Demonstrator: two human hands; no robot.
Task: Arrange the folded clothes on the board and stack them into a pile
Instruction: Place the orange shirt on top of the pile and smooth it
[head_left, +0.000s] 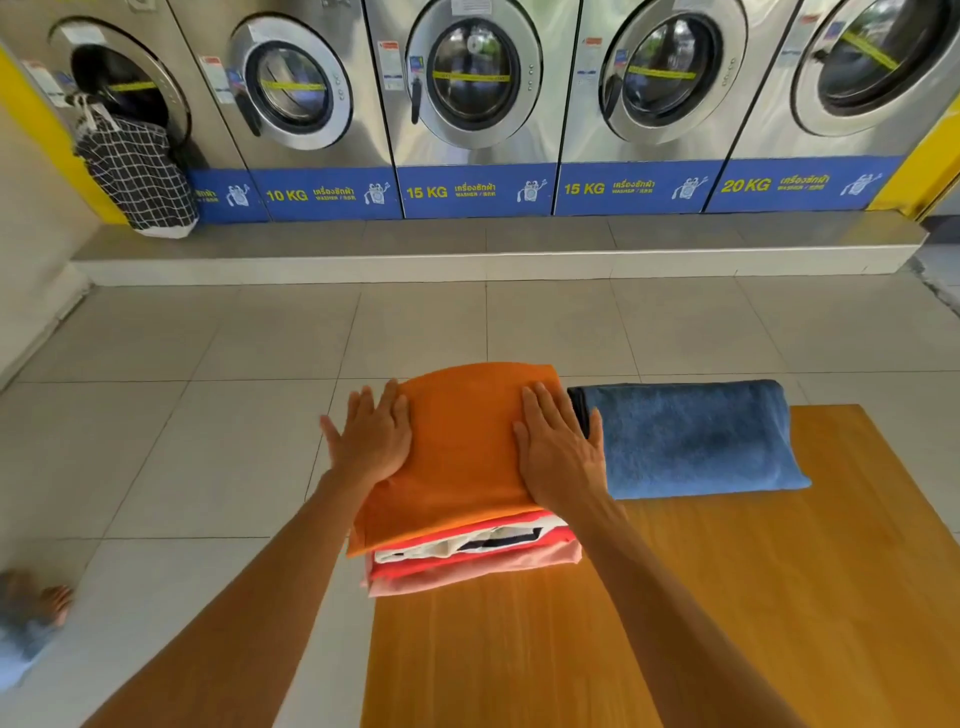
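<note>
A pile of folded clothes sits at the far left corner of the wooden board (727, 597). An orange cloth (462, 447) lies on top; red, white and pink garments (467, 561) show beneath it at the near edge. My left hand (371, 436) lies flat on the orange cloth's left side, fingers spread and partly off the edge. My right hand (558, 441) presses flat on its right side. A folded blue towel (691, 441) lies on the board just right of the pile, close to my right hand.
A row of steel front-loading washing machines (472, 104) stands on a raised step across the tiled floor (208, 389). A black-and-white checked laundry bag (135, 176) hangs at the leftmost machine. A foot (52, 603) shows at the lower left.
</note>
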